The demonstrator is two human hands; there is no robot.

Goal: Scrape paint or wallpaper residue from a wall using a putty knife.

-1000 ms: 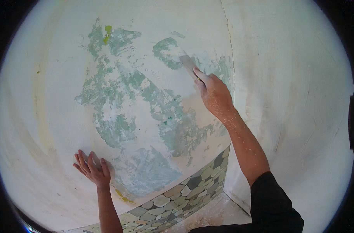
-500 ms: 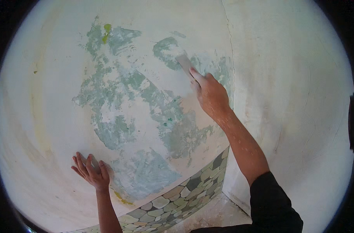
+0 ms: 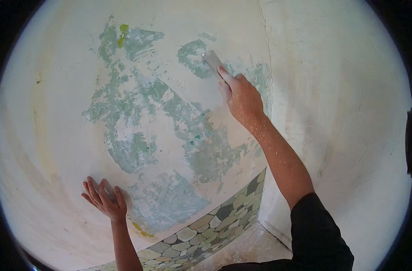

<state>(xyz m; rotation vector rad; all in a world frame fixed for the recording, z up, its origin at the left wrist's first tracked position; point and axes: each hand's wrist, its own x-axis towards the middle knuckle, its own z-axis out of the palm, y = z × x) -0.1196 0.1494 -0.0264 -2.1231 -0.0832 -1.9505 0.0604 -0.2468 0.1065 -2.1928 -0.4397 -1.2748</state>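
Diagonally slanting a putty knife [image 3: 213,61] blade-first up-left, clamped in right hand [image 3: 245,98], left of wall crack [image 3: 268,40]; splaying left hand [image 3: 106,202].

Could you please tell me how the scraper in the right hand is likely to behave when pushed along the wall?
The scraper is probably light, as the right hand alone holds it. Its blade seems likely to be fairly stiff, since it looks straight, and, being flat, should slide rather than roll.

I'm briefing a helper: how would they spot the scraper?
On the pale wall, left of the thin upright crack, find the right hand. The scraper is the flat grey blade jutting from it; straight edges distinguish it from the ragged green patches.
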